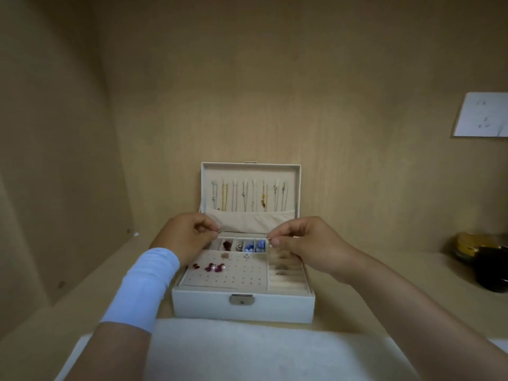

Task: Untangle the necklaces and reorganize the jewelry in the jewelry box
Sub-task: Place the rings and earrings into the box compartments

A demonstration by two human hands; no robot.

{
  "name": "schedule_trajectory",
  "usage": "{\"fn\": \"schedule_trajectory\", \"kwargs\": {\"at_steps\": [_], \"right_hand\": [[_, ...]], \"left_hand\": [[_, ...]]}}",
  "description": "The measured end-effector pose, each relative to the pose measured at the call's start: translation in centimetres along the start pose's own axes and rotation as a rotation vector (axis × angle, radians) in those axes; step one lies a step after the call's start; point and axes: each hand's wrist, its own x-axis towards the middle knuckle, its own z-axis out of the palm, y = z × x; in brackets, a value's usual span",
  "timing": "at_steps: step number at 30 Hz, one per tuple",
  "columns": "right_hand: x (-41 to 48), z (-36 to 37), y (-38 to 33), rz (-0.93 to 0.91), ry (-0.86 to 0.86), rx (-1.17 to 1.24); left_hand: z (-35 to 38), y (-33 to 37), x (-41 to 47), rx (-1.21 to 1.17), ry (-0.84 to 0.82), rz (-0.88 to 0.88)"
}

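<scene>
A white jewelry box [209, 306] stands open on the shelf in front of me. Several necklaces [248, 195] hang in a row inside its raised lid. The perforated earring panel [233, 273] holds dark red earrings [213, 267]. Small compartments behind it hold blue pieces [254, 245] and a silver piece. Ring rolls [286, 273] fill the right side. My left hand [189, 235] hovers over the box's back left and pinches a small gold-coloured piece [219, 229]. My right hand [305, 243] hovers over the back right and pinches another small gold-coloured piece [269, 240]. Any chain between them is too fine to see.
A white towel [261, 350] lies along the near edge of the shelf, just in front of the box. A dark bowl with yellow contents [483, 259] sits at the far right. A white paper [482, 115] is stuck on the back wall. Wooden walls close in left and behind.
</scene>
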Motion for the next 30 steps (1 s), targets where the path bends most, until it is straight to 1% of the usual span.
{"fn": "schedule_trajectory", "kwargs": {"at_steps": [3, 8, 12, 17, 19, 21, 23, 25, 28, 30], "right_hand": [[2.6, 2.5, -0.9, -0.005, -0.02, -0.056], [6.7, 6.3, -1.2, -0.069, -0.046, -0.246], [9.1, 8.5, -1.0, -0.115, -0.059, -0.391], [10.5, 9.7, -0.8, -0.146, -0.101, -0.552], [10.7, 9.5, -1.1, -0.164, -0.111, -0.54], [10.7, 9.2, -1.9, -0.17, -0.112, -0.476], [10.3, 8.8, -2.9, -0.124, -0.178, -0.368], [10.0, 8.8, -3.5, -0.082, -0.235, -0.315], [10.2, 8.6, -3.5, -0.101, -0.188, -0.294], [10.5, 8.5, -3.2, -0.115, -0.142, -0.308]], "left_hand": [[-0.5, -1.2, 0.1, -0.023, 0.022, -0.02], [-0.6, -2.4, 0.4, -0.026, 0.04, -0.059], [-0.5, -2.8, 0.5, -0.003, 0.037, -0.075], [-0.6, -3.2, 0.4, -0.034, 0.041, -0.09], [-0.6, -3.4, 0.4, -0.055, 0.042, -0.094], [-0.5, -3.5, 0.3, -0.079, 0.05, -0.095], [-0.4, -3.3, 0.3, -0.097, 0.065, -0.094], [-0.2, -3.2, 0.4, -0.12, 0.092, -0.095], [-0.1, -3.2, 0.4, -0.192, 0.128, -0.109], [0.1, -3.4, 0.4, -0.211, 0.12, -0.112]]}}
